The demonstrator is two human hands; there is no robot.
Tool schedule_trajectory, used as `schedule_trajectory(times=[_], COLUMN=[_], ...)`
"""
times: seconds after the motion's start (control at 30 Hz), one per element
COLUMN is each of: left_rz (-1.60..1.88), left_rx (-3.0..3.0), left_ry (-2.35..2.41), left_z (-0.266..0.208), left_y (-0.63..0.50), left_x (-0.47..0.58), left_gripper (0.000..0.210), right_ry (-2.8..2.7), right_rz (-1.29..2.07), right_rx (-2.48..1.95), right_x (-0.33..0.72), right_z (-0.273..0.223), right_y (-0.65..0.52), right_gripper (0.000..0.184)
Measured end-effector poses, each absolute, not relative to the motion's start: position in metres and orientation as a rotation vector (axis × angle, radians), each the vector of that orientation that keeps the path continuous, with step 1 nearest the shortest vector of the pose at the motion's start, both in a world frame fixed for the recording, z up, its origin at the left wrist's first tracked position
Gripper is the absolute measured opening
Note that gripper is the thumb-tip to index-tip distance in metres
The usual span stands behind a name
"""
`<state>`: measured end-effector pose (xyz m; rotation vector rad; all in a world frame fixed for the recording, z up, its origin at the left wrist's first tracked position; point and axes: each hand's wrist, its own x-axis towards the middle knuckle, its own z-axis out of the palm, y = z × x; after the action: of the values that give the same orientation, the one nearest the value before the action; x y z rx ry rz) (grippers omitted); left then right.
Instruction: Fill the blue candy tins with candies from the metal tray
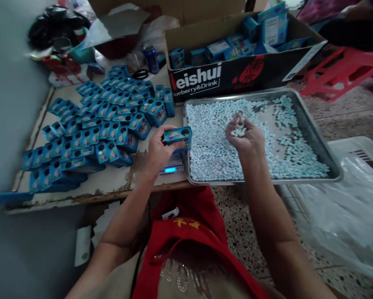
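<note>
My left hand (159,151) is wrapped round a small blue box (177,135), which it holds over a digital scale (170,168) with a lit blue display. Cupped palm up, my right hand (246,135) holds a small heap of pale candies (238,131) above the metal tray (264,181). A layer of pale blue and white candies (211,145) spreads over the tray, with bare metal showing toward its right part. Left of the scale, rows of similar blue boxes (108,112) stand close together on the table.
A black-printed carton (230,74) holding more blue boxes stands behind the tray. Scissors (140,74) and a blue can (151,59) lie behind the rows of boxes. At right are a red stool (345,70) and a white crate (361,145) with clear plastic.
</note>
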<state>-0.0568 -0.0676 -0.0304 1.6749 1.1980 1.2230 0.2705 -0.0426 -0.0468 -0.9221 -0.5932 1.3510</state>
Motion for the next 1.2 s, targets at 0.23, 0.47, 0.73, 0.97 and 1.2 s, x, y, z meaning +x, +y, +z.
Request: schedule_trajectory(times=[0.23, 0.47, 0.73, 0.97, 1.2], left_rz=[1.153, 1.193, 1.273, 1.242, 1.237], left_rx=[1.607, 1.669, 1.579, 1.672, 1.545], left_ry=[1.296, 1.253, 1.388, 1.290, 1.317], left_z=[-0.067, -0.065, -0.055, -0.052, -0.067], left_y=[-0.086, -0.101, -0.138, -0.149, -0.160], left_x=[-0.109, -0.131, -0.182, -0.167, -0.170], left_gripper=[0.057, 0.079, 0.058, 0.045, 0.035], right_ry=[-0.685, -1.183, -1.384, -1.933, -1.918], right_rz=[1.642, 1.511, 1.561, 1.199, 1.159], right_rx=[-1.188, -1.480, -1.776, -1.841, -1.738], right_x=[0.229, 0.229, 0.252, 0.223, 0.185], right_z=[-0.036, -0.020, -0.020, 0.027, 0.067], right_y=[-0.078, -0.071, -0.071, -0.061, -0.050], right_gripper=[0.033, 0.042, 0.025, 0.015, 0.016])
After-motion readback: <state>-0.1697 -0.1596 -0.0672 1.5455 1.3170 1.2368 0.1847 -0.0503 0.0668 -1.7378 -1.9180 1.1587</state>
